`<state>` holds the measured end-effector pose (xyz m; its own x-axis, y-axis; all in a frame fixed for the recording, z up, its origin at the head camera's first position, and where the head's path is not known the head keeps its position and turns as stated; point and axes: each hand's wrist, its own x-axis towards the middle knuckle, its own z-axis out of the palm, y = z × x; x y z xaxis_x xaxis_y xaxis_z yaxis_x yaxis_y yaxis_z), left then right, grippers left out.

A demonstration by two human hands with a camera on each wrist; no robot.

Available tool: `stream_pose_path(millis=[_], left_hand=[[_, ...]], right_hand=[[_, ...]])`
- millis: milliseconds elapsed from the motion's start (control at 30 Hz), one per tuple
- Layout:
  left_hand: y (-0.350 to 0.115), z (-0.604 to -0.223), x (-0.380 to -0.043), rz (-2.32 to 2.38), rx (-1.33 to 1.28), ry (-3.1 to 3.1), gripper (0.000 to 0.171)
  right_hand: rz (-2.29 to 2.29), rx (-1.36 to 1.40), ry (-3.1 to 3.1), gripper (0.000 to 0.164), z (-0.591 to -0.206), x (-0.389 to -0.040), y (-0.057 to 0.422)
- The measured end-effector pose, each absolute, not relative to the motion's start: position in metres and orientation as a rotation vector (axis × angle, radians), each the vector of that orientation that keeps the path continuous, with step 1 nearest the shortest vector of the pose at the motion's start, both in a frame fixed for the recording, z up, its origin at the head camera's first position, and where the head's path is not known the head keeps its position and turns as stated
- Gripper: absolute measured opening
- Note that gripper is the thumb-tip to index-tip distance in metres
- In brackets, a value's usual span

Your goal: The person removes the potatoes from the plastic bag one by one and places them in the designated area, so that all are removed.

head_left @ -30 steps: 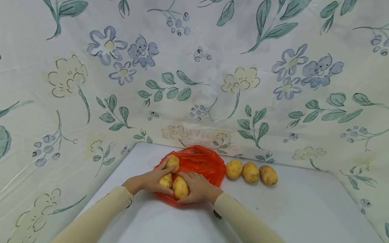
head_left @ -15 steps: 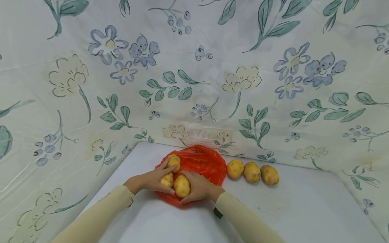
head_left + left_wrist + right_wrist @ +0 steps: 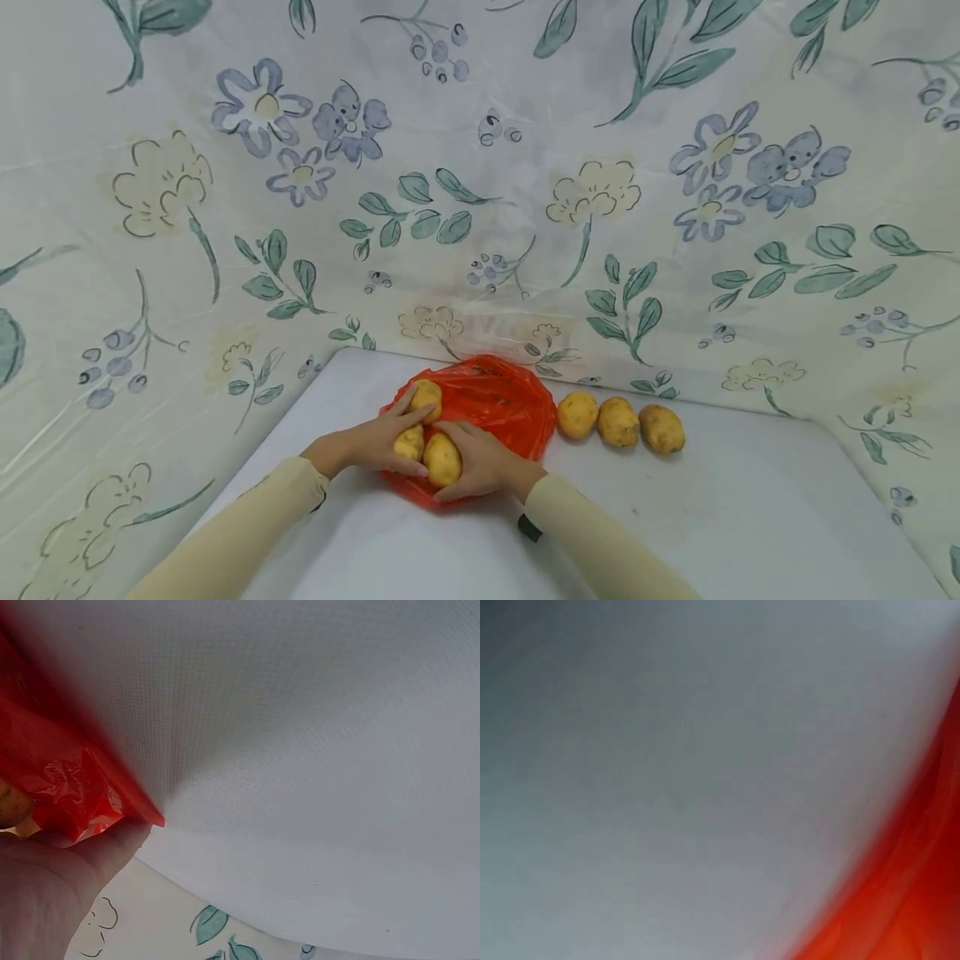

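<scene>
A red plastic bag (image 3: 491,392) lies spread on the white table, with three yellow potatoes at its left part. My left hand (image 3: 373,442) reaches over the bag's left side. Its thumb and fingers go round the middle potato (image 3: 409,443), and its fingertips touch the far potato (image 3: 426,400). My right hand (image 3: 480,462) grips the near potato (image 3: 442,460) between thumb and fingers, right beside the middle one. In the left wrist view, the left hand (image 3: 67,877) shows against the red plastic. Only table and the bag's edge (image 3: 907,900) appear in the right wrist view.
To the right of the bag three more potatoes (image 3: 619,423) stand in a row on the white table (image 3: 720,517). A flower-patterned sheet (image 3: 480,208) rises behind and at the sides of the table. Something dark (image 3: 529,527) shows under the right wrist.
My right hand and its potato have shifted very slightly left, towards the middle potato. The left hand, the bag and the row of potatoes look unchanged.
</scene>
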<state>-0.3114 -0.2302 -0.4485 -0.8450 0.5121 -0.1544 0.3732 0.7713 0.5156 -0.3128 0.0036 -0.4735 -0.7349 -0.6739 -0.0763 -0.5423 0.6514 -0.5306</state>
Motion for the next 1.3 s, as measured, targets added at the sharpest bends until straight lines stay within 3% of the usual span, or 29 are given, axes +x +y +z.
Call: stream_pose_path(millis=[367,1300], left_hand=[[-0.234,-0.458,-0.299,0.711,0.682,2.675,0.104],[-0.23,-0.449,-0.311,0.687,0.662,2.681,0.105]], right_hand=[[-0.647,-0.945,2.586,0.094,-0.481,-0.302,-0.002],[-0.739,-0.957,2.669,0.096,-0.463,-0.313,0.013]])
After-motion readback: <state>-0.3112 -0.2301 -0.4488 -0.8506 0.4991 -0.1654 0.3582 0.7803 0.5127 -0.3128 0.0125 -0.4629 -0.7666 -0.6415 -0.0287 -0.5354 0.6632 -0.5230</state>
